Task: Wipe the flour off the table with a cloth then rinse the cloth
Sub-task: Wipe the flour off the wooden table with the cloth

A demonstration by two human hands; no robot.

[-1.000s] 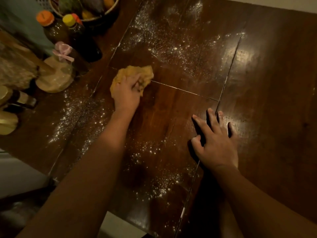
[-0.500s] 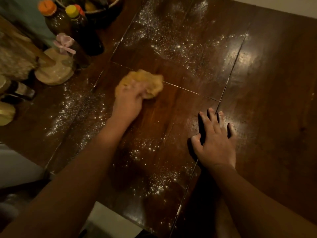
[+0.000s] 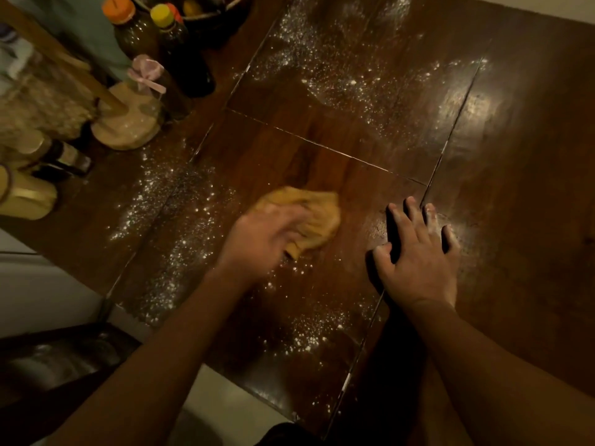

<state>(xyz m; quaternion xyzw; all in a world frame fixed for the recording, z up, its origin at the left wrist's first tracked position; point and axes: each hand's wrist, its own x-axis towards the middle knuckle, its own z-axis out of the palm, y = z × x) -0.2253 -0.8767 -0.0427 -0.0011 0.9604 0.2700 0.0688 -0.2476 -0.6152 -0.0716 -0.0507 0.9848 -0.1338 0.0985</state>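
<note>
A crumpled yellow cloth (image 3: 317, 217) lies on the dark wooden table (image 3: 515, 188) near its middle. My left hand (image 3: 260, 239), blurred by motion, grips the cloth's near left side and presses it onto the wood. My right hand (image 3: 418, 255) rests flat on the table to the right of the cloth, fingers spread, with white dust on them. White flour (image 3: 335, 69) is scattered across the far part of the table. More flour covers the left side (image 3: 174, 220) and the near edge (image 3: 306, 339).
Two dark bottles, one with an orange cap (image 3: 118, 8) and one with a yellow cap (image 3: 162, 15), stand at the far left beside a basket (image 3: 212, 14). A jar with a pink ribbon (image 3: 146, 75), a round wooden base (image 3: 125, 130) and small jars (image 3: 25, 194) crowd the left edge.
My left hand has dragged the cloth from the far left toward me and to the right, leaving a wiped strip. My right hand has stayed flat in place.
</note>
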